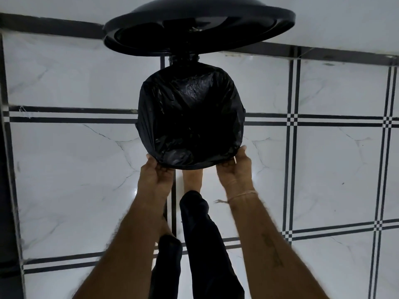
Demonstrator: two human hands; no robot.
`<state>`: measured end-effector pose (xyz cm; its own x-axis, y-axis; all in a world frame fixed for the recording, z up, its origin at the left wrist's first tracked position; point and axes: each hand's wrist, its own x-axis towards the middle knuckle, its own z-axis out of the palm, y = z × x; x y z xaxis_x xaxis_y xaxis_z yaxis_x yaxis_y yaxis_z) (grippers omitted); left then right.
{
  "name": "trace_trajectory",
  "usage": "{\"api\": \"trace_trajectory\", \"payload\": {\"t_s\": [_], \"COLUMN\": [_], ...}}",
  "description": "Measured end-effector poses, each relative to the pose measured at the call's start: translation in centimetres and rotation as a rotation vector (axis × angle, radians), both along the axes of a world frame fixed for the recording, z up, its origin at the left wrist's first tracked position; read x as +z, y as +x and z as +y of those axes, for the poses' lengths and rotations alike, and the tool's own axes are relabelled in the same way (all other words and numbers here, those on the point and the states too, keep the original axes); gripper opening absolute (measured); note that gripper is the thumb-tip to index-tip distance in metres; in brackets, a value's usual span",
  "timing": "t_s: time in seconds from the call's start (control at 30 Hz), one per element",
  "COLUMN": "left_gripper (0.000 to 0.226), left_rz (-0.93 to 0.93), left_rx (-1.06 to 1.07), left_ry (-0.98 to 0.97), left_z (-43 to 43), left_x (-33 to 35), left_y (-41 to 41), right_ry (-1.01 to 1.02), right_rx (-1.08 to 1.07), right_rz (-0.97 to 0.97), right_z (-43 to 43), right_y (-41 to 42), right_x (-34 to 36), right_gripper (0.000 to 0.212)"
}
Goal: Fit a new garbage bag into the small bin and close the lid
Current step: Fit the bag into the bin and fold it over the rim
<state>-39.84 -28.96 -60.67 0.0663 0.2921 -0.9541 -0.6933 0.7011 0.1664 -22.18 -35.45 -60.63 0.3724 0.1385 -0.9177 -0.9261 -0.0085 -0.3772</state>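
Note:
A black garbage bag (190, 113) lines the small round bin and is folded over its rim, hiding the bin's wall. The bin's black lid (198, 29) stands open behind it, tilted up on its hinge. My left hand (156, 175) grips the bag's edge at the near left of the rim. My right hand (236, 169) holds the bag's edge at the near right. A bare foot (192, 179) is pressed against the bin's base, between my hands.
The bin stands on a glossy white marble-look tile floor (323, 169) with black line borders. A white wall (345, 22) rises behind the lid. My legs in dark trousers (200, 234) stand below the bin. A dark edge runs along the left side.

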Motion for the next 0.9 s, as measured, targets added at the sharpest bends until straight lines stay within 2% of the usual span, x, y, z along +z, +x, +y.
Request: {"api": "trace_trajectory", "payload": {"t_s": [0.07, 0.2, 0.37, 0.5, 0.6, 0.67, 0.7, 0.8, 0.83, 0.9], "left_gripper": [0.033, 0.035, 0.04, 0.033, 0.024, 0.008, 0.011, 0.042, 0.044, 0.03], "left_rz": [0.021, 0.042, 0.082, 0.154, 0.257, 0.378, 0.434, 0.489, 0.495, 0.434], "left_rx": [-0.051, -0.144, -0.224, -0.347, -0.407, -0.426, -0.46, -0.583, -0.588, -0.549], "left_ry": [0.038, 0.063, 0.097, 0.074, 0.082, 0.151, 0.201, 0.308, 0.306, 0.273], "left_z": [1.2, 2.9, 3.9, 5.6, 5.9, 6.5, 7.0, 8.0, 8.2, 8.2], "left_x": [0.1, -0.3, -0.6, -0.3, 0.1, 0.1, 0.2, 0.9, 1.0, 1.3], "left_y": [-0.5, -1.3, -1.9, -2.4, -2.5, -2.4, -2.3, -2.0, -2.1, -2.4], "right_ry": [0.054, 0.015, 0.004, -0.035, -0.205, -0.255, -0.234, -0.21, -0.258, -0.386], "right_rx": [0.039, 0.192, 0.26, 0.391, 0.44, 0.45, 0.428, 0.459, 0.508, 0.581], "right_rz": [0.008, 0.001, 0.052, -0.004, -0.157, -0.276, -0.313, -0.471, -0.537, -0.614], "right_z": [1.2, 2.7, 2.5, 3.7, 4.7, 5.3, 5.7, 6.8, 7.1, 7.5], "right_y": [1.6, 2.7, 4.2, 4.8, 5.3, 5.6, 5.6, 4.9, 4.7, 4.4], "right_x": [0.5, 0.7, 0.4, 0.6, 1.0, 1.2, 1.2, 0.9, 0.6, 0.4], "right_gripper": [0.039, 0.043, 0.061, 0.049, 0.04, 0.036, 0.034, 0.034, 0.034, 0.033]}}
